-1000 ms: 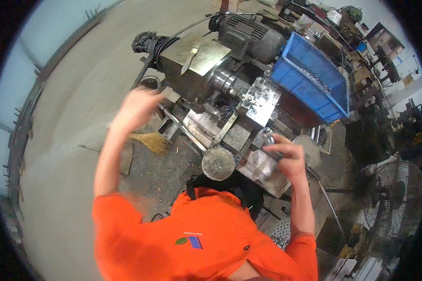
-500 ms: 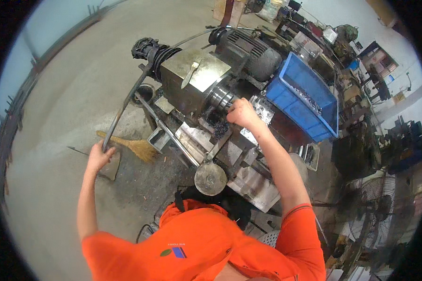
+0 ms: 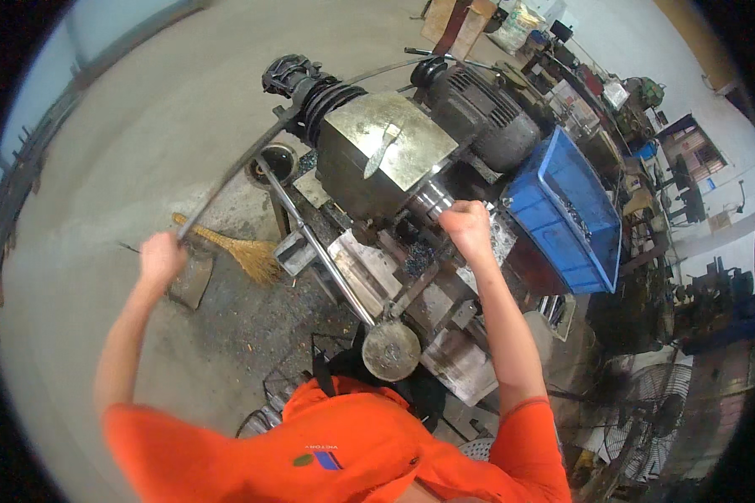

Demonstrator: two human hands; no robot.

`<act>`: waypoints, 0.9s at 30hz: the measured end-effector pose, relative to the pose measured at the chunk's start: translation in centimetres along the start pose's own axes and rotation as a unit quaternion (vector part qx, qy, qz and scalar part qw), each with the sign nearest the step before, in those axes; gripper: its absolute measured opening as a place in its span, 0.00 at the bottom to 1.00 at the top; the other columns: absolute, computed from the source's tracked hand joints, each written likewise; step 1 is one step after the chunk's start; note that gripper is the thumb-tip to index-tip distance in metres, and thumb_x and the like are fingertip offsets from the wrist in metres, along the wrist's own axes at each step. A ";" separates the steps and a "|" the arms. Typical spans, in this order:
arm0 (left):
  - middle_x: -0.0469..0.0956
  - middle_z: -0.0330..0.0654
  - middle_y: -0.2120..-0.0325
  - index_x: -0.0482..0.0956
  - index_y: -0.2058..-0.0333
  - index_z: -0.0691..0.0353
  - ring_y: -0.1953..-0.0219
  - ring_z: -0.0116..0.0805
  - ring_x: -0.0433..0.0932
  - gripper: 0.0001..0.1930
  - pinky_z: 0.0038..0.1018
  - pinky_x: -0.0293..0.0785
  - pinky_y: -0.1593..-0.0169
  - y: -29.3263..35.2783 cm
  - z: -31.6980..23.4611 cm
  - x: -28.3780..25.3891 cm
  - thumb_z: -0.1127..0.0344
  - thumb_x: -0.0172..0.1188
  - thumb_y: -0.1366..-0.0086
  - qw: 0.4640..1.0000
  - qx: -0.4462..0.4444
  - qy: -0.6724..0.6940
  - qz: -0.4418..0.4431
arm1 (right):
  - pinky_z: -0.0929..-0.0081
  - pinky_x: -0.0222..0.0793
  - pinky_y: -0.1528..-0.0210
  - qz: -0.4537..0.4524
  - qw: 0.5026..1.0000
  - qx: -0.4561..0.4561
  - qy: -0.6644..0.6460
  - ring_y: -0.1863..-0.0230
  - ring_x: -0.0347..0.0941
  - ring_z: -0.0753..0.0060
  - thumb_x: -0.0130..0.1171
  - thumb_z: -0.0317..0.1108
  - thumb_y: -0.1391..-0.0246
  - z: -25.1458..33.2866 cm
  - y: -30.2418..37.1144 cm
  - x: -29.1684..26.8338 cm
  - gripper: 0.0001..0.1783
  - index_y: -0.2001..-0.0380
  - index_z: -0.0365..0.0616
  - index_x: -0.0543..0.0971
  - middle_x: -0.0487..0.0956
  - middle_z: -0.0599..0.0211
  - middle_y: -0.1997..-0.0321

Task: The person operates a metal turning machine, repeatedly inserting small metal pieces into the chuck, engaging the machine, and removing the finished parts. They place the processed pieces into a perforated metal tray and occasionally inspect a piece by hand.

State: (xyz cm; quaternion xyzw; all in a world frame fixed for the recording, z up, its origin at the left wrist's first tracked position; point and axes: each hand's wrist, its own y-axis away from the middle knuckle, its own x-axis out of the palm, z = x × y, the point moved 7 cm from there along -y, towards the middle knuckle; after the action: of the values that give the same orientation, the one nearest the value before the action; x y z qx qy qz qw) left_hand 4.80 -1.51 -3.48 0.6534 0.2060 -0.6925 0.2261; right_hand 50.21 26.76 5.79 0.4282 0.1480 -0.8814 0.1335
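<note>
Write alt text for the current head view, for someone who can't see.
A person's left hand grips a long bar at a metal machine, while the right hand is at its shiny round part. A brush lies on top; a blue bin stands to the right.

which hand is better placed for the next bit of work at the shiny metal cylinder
Probably the right hand: it is right at the shiny metal cylinder, while the left hand is farther off, closed around the long bar.

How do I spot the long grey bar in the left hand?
Start at the boxy grey metal machine. To its left, the long, dull-grey bar slants down into the bare left hand. Unlike the shiny silver rod nearby, it is gripped.
</note>
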 end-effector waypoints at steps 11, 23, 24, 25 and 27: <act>0.77 0.51 0.72 0.75 0.70 0.61 0.67 0.48 0.77 0.07 0.40 0.73 0.63 -12.1 7.2 -0.6 0.72 0.54 0.51 0.992 0.007 -0.107 -0.071 | 0.68 0.69 0.68 -0.034 0.997 0.035 -0.066 0.74 0.75 0.58 0.53 0.37 0.72 -1.8 0.0 -0.7 0.13 0.85 0.37 0.78 0.76 0.51 0.79; 0.79 0.53 0.66 0.75 0.56 0.62 0.60 0.52 0.76 0.25 0.41 0.72 0.58 -4.4 -19.1 19.8 0.56 0.63 0.53 0.948 0.171 0.212 0.167 | 0.70 0.69 0.56 -0.225 0.974 -0.007 0.013 0.56 0.75 0.58 0.54 0.27 0.69 -9.7 19.5 -14.7 0.07 0.80 0.40 0.78 0.75 0.49 0.53; 0.79 0.48 0.64 0.76 0.60 0.59 0.60 0.49 0.77 0.19 0.41 0.73 0.58 -2.7 -20.2 20.1 0.58 0.61 0.52 0.976 0.166 0.073 0.120 | 0.74 0.70 0.59 -0.253 0.965 -0.020 0.064 0.59 0.76 0.61 0.54 0.28 0.69 -11.0 21.9 -15.8 0.08 0.80 0.38 0.78 0.76 0.48 0.55; 0.79 0.47 0.63 0.77 0.61 0.58 0.59 0.48 0.77 0.18 0.41 0.73 0.58 -2.9 -20.4 20.4 0.59 0.60 0.51 0.967 0.211 0.019 0.138 | 0.76 0.70 0.62 -0.240 0.967 0.082 -0.005 0.60 0.76 0.63 0.53 0.27 0.69 -13.1 24.2 -16.4 0.08 0.79 0.37 0.78 0.77 0.49 0.56; 0.79 0.45 0.63 0.77 0.63 0.56 0.58 0.45 0.77 0.14 0.40 0.73 0.58 -5.0 -21.0 18.8 0.61 0.59 0.49 0.935 0.299 -0.086 0.169 | 0.76 0.71 0.62 -0.232 0.955 0.185 0.000 0.61 0.76 0.66 0.53 0.23 0.70 -18.1 28.9 -17.6 0.10 0.78 0.39 0.79 0.77 0.52 0.57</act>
State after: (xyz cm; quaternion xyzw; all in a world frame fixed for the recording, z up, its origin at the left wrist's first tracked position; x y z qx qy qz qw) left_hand 18.10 13.90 -23.58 0.6538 -0.1437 -0.7274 0.1510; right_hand 84.11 8.83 4.87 0.3992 0.0781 -0.9000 -0.1565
